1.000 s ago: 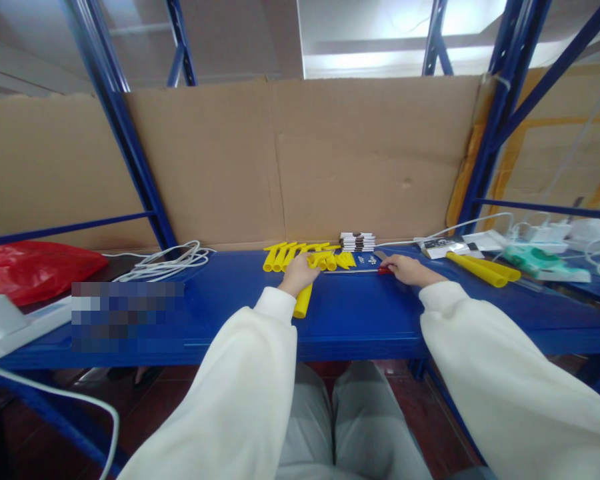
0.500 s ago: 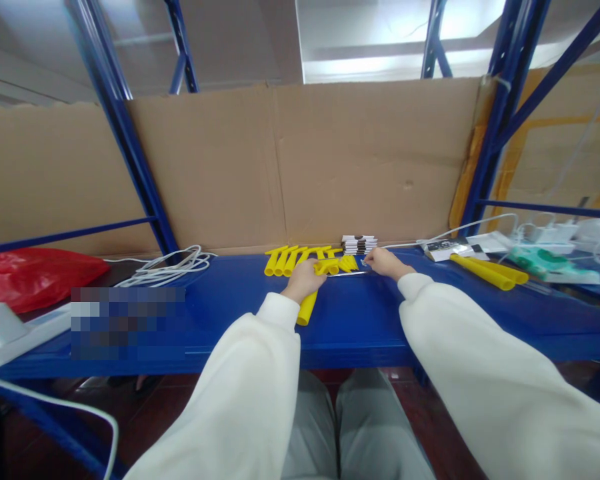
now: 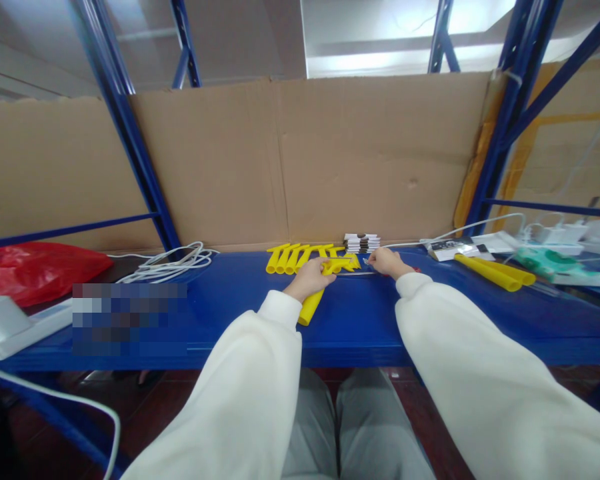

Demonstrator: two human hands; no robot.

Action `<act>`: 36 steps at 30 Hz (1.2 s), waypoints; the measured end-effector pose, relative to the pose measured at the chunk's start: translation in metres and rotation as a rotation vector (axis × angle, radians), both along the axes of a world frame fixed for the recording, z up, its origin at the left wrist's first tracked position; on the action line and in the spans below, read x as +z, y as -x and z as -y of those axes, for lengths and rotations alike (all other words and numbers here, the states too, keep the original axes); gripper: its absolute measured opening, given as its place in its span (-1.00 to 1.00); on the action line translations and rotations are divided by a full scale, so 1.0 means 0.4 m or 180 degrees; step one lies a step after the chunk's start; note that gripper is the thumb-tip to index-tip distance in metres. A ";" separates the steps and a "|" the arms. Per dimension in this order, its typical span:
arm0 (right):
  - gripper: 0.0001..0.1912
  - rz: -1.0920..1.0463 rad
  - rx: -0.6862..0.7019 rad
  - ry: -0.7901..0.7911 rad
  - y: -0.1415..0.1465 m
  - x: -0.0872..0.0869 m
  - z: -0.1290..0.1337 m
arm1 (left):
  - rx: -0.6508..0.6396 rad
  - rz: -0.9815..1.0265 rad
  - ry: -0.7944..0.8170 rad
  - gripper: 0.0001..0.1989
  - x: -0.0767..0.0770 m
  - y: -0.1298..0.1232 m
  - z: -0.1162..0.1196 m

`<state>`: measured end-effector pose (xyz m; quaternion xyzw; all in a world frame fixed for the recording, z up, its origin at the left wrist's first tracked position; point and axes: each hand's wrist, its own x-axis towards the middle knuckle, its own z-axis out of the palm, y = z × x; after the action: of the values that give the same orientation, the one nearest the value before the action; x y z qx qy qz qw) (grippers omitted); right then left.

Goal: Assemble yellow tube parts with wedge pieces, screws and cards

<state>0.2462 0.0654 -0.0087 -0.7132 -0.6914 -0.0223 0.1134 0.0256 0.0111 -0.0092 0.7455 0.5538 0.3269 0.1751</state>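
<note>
1. The left hand has its fingers curled round a yellow tool; the tool's tube sticks out at 6 o'clock, over the blue table
2. The right hand is near 3 o'clock from the left hand, fingers bent close together; I cannot tell if they pinch anything tiny
3. A row of yellow tools lies at 10 o'clock from the left hand, and a white stack at 2 o'clock
4. Small yellow bits and a thin rod show between the hands; a red bit peeks out just past 3 o'clock from the right hand
5. My guess is the left hand holds the yellow tool steady while the right hand picks at something small by the white stack
6. The next move seems to need a firm left grip and soft, careful right fingertips
7. One second ago the right hand was at the red bit; now it is nearer the white stack, and the left hand still has the yellow tool
</note>
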 end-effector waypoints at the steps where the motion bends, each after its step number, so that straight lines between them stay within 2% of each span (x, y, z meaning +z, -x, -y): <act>1: -0.71 0.0010 -0.0006 0.0001 0.000 -0.001 -0.002 | -0.0099 0.0091 0.0019 -0.45 0.000 0.000 0.004; 8: -0.69 0.0026 -0.0080 -0.0045 -0.002 -0.005 -0.014 | -0.0590 0.0589 0.0298 -0.38 0.009 -0.006 0.009; 12: -0.69 0.0021 -0.0006 -0.0010 -0.004 -0.007 -0.012 | -0.0661 0.0924 0.0455 -0.37 0.018 -0.014 -0.006; 16: -0.72 0.0007 -0.0019 -0.0064 -0.006 -0.011 -0.018 | -0.0773 0.1084 0.0301 -0.40 0.019 -0.008 -0.025; 19: -0.75 -0.0026 -0.0015 -0.0101 -0.009 -0.019 -0.031 | -0.0700 0.0729 -0.0102 -0.47 0.010 0.003 -0.036; 22: -0.78 -0.0152 -0.0063 -0.0106 -0.015 -0.028 -0.047 | -0.0646 -0.0001 -0.0645 -0.53 -0.003 0.009 -0.037; 25: -0.82 -0.0344 -0.0167 -0.0046 -0.020 -0.034 -0.057 | -0.0793 -0.0547 -0.0645 -0.56 -0.012 0.010 -0.027; 28: -0.85 -0.0482 -0.0210 0.0011 -0.022 -0.035 -0.058 | -0.1000 -0.0694 -0.0575 -0.56 -0.014 0.008 -0.018; 33: -0.89 -0.0504 -0.0193 -0.0091 -0.025 -0.037 -0.057 | -0.0913 -0.0803 -0.0555 -0.55 -0.017 0.011 -0.018; 36: -0.91 -0.0760 0.0076 -0.0253 -0.029 -0.040 -0.060 | -0.0865 -0.0794 -0.0599 -0.56 -0.022 0.015 -0.023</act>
<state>0.2578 0.0895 -0.0247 -0.6974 -0.6800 0.0367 0.2233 0.0197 0.0205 -0.0179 0.8612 0.4325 0.2557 0.0772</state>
